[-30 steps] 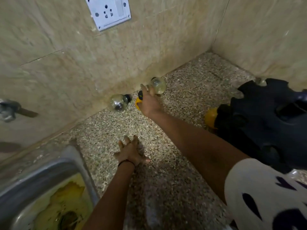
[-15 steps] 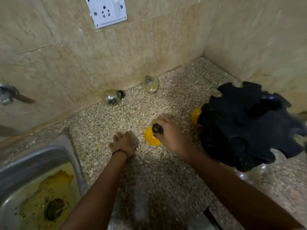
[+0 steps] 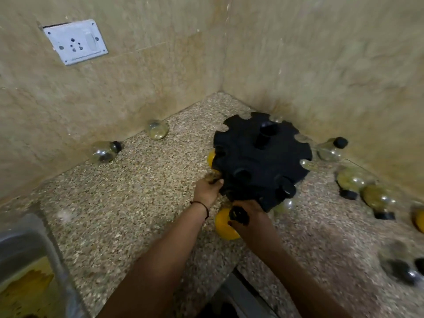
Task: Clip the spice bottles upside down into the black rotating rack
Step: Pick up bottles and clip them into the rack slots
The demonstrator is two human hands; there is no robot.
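The black rotating rack point(image 3: 247, 154) stands in the counter's corner, with a few bottles clipped around its rim, one yellow point(image 3: 210, 158). My right hand point(image 3: 249, 216) is shut on a yellow spice bottle point(image 3: 223, 223) with a black cap, held at the rack's near lower edge. My left hand point(image 3: 207, 190) grips the rack's left side. Two clear bottles lie against the left wall, one point(image 3: 104, 151) nearer the sink and another point(image 3: 157, 129) further back.
Several more bottles lie on the speckled counter at the right, such as one point(image 3: 331, 149) by the wall and another point(image 3: 351, 182) nearer. A steel sink point(image 3: 25, 253) is at the lower left. A wall socket point(image 3: 75, 42) sits on the left wall.
My right hand carried the yellow bottle from the left wall across to the rack's near edge. My left hand left the counter and took hold of the rack. The view swung right.
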